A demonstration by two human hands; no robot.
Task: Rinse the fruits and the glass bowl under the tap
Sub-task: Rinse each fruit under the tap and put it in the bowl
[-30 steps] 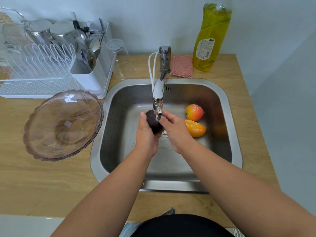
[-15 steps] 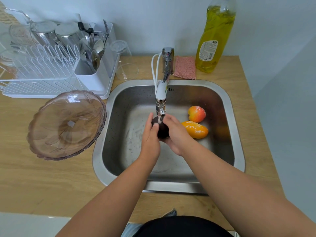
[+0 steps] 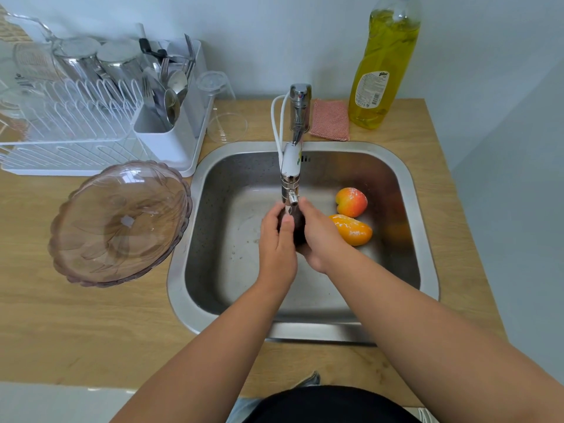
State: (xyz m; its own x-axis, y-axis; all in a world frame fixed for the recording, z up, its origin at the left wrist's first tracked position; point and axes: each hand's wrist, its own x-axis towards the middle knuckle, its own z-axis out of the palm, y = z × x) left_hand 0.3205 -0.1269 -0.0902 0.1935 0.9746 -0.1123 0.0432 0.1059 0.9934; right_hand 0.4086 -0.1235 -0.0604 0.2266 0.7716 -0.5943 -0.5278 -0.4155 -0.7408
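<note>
Head camera view: two bare hands cup a dark, rounded fruit (image 3: 298,228) directly beneath the spout of a chrome tap (image 3: 293,166) over the middle of a square stainless-steel sink (image 3: 210,166). The left hand (image 3: 277,244) wraps the fruit's left side, its fingers curled round it and the thumb laid across the front; the right hand (image 3: 320,239) holds the right side and underside, fingers curved up to just below the nozzle. Only a dark sliver of the fruit shows between them. Whether water is running cannot be told. In the basin, toward its far right corner, lie a red-and-yellow apple-like fruit (image 3: 351,202) and, just in front of it and touching or nearly so, an elongated orange fruit (image 3: 352,229), both flecked with white. A scalloped, pink-tinted glass bowl (image 3: 120,223) sits tilted on the wooden countertop (image 3: 61,325) just beside the sink's left rim, holding nothing visible. At the counter's far left corner a white dish rack (image 3: 76,138) carries steel cups and a white cutlery holder (image 3: 164,132) filled with spoons and forks; a clear upturned glass (image 3: 221,108) stands next to it. Behind the sink, along the counter's far edge, lie a pink scouring cloth (image 3: 331,119) and a tall bottle of yellow dish liquid (image 3: 381,65).
</note>
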